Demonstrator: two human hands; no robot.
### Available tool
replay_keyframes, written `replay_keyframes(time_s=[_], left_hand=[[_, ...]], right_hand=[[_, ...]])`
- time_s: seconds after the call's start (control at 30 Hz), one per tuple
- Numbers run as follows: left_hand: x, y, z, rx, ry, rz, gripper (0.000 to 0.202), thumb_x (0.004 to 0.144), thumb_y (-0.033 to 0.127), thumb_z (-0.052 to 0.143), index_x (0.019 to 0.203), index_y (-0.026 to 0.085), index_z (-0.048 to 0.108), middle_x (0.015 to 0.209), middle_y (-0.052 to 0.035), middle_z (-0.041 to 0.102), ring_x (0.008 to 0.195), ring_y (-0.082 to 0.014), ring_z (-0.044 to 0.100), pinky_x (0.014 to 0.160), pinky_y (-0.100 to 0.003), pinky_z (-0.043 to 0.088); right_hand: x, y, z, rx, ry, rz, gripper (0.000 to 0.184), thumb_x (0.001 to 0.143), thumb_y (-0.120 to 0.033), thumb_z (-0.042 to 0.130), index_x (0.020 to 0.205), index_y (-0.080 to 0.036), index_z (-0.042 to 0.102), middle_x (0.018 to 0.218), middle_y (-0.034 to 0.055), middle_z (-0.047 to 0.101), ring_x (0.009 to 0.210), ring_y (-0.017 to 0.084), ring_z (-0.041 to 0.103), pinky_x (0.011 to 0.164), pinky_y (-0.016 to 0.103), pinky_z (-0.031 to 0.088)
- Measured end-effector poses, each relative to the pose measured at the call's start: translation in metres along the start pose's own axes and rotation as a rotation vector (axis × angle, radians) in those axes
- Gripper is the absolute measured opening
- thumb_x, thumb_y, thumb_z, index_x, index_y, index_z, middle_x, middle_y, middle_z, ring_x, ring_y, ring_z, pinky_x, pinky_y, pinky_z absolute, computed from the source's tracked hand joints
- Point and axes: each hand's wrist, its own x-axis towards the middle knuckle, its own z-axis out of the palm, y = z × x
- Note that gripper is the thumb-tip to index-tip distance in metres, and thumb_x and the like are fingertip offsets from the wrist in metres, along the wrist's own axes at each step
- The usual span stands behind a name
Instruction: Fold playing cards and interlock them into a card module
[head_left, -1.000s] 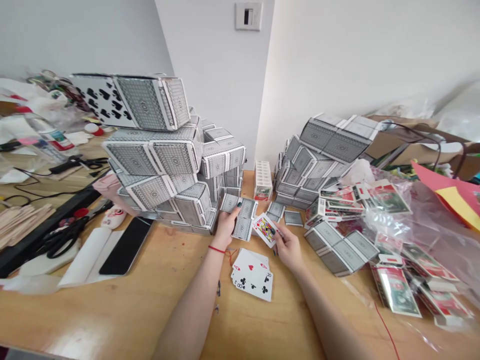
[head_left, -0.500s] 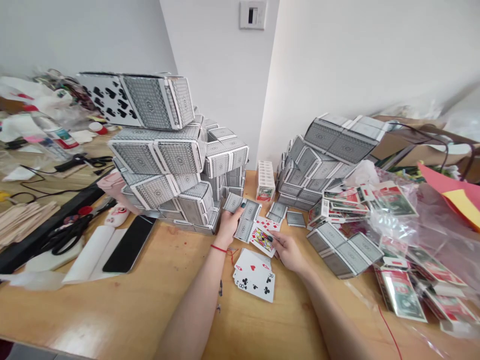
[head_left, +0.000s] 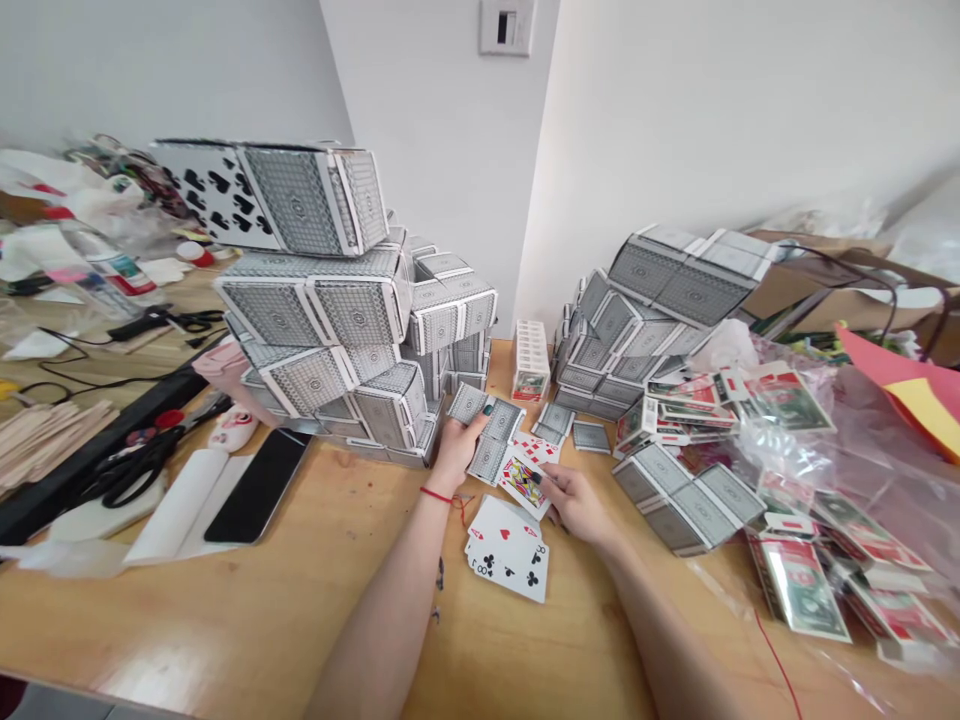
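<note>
My left hand (head_left: 459,448), with dark nails and a red string at the wrist, is closed on a folded playing-card block (head_left: 491,455) with grey patterned backs. Its thumb lies on top; the other fingers are mostly hidden. My right hand (head_left: 574,500) pinches a face card (head_left: 522,480) at its right edge, close beside the block. Behind that card a red diamond card (head_left: 534,447) lies face up. Nearer to me, between my forearms, is a loose pile of cards (head_left: 508,550) with an ace of hearts and an eight of clubs showing.
Stacked card-block structures stand at the left (head_left: 322,300) and right (head_left: 637,320). A row of card boxes (head_left: 531,360) sits between them. A phone (head_left: 259,485) and scissors (head_left: 142,465) lie left. On the right are a separate card block (head_left: 686,500), card packs (head_left: 799,585) and plastic wrap.
The face card in my right hand has shifted very slightly left, toward the block. My left hand keeps its hold, and the surroundings look the same.
</note>
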Motion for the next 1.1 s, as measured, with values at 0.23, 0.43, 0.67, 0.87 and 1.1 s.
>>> replay_keyframes(time_s=[0.23, 0.43, 0.67, 0.87, 1.1], left_hand=[[-0.003, 0.001, 0.007, -0.016, 0.037, -0.019, 0.037, 0.064, 0.035, 0.065, 0.093, 0.013, 0.063, 0.092, -0.0082, 0.067, 0.095, -0.0217, 0.057, 0.085, -0.033, 0.041], [-0.004, 0.001, 0.008, 0.035, 0.034, 0.01, 0.036, 0.063, 0.035, 0.065, 0.092, 0.014, 0.063, 0.098, -0.0075, 0.065, 0.094, -0.0209, 0.057, 0.085, -0.033, 0.041], [-0.004, -0.001, 0.009, 0.061, 0.03, 0.025, 0.036, 0.065, 0.036, 0.063, 0.092, 0.013, 0.062, 0.101, -0.0088, 0.064, 0.093, -0.0211, 0.058, 0.083, -0.033, 0.042], [-0.008, 0.005, 0.013, 0.032, 0.013, 0.015, 0.034, 0.064, 0.036, 0.064, 0.089, 0.013, 0.063, 0.094, -0.0072, 0.066, 0.09, -0.0207, 0.058, 0.079, -0.031, 0.044], [-0.008, 0.004, 0.013, 0.021, 0.003, 0.027, 0.032, 0.065, 0.035, 0.063, 0.09, 0.015, 0.063, 0.092, -0.0062, 0.066, 0.09, -0.0198, 0.058, 0.079, -0.031, 0.044]], right_hand=[[0.001, 0.002, 0.011, 0.136, 0.16, -0.024, 0.037, 0.077, -0.05, 0.043, 0.094, -0.019, 0.05, 0.058, 0.0004, 0.059, 0.038, 0.014, 0.056, 0.034, 0.023, 0.043], [0.002, 0.003, 0.007, 0.034, 0.172, -0.004, 0.035, 0.076, -0.046, 0.044, 0.09, -0.017, 0.058, 0.058, 0.001, 0.059, 0.028, 0.011, 0.049, 0.023, 0.019, 0.034], [-0.001, -0.006, 0.004, 0.027, 0.16, 0.053, 0.034, 0.075, -0.047, 0.046, 0.085, -0.017, 0.059, 0.047, -0.003, 0.055, 0.026, 0.011, 0.047, 0.023, 0.019, 0.031], [0.002, 0.001, 0.002, -0.01, 0.201, 0.041, 0.037, 0.075, -0.05, 0.047, 0.075, -0.015, 0.06, 0.042, -0.0034, 0.052, 0.027, 0.01, 0.044, 0.026, 0.019, 0.029], [0.008, 0.005, 0.004, -0.047, 0.341, -0.174, 0.035, 0.073, -0.045, 0.051, 0.083, -0.015, 0.067, 0.08, 0.0056, 0.068, 0.071, 0.02, 0.061, 0.061, 0.028, 0.047]])
